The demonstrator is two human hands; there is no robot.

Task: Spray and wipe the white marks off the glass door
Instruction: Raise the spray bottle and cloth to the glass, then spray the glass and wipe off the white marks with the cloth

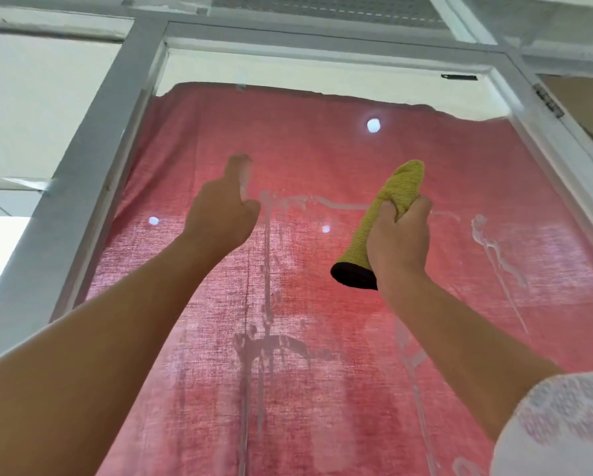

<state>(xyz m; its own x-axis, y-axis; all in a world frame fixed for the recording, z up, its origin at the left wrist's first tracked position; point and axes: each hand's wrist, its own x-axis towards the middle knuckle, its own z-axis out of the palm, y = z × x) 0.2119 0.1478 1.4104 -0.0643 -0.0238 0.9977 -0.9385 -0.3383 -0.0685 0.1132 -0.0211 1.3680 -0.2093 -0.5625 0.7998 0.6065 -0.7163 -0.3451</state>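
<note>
So the white marks sit dead centre on the glass door. There's a thin horizontal line between the two hands, drips running off it toward 6 o'clock into a wider smear, and a separate wiggly streak out at 3 o'clock. A red curtain hangs behind the pane, which makes the white easy to spot.

The left grip is at about 10 o'clock of the line's left end. Its fingers are curled in with nothing in them that I can see, and one digit sticks up against the glass. The right grip is clamped round a rolled yellow cloth, whose tip points to 12 and sits just above the line. No spray bottle in view, and the runs look wet, so my guess is it's wiping time.

My two cents for this bit:
- Unroll the cloth some. A tight roll only touches with its tip, while a flat pad should cover the whole line.
- Start at the top line and work toward 6, so the runs get caught rather than chased.
- Flip to a dry face for the last pass, or it'll probably just smear.
- Don't forget the 3 o'clock streak near the hinge side.

The white sleeve at 5 o'clock is well clear of the glass.
</note>
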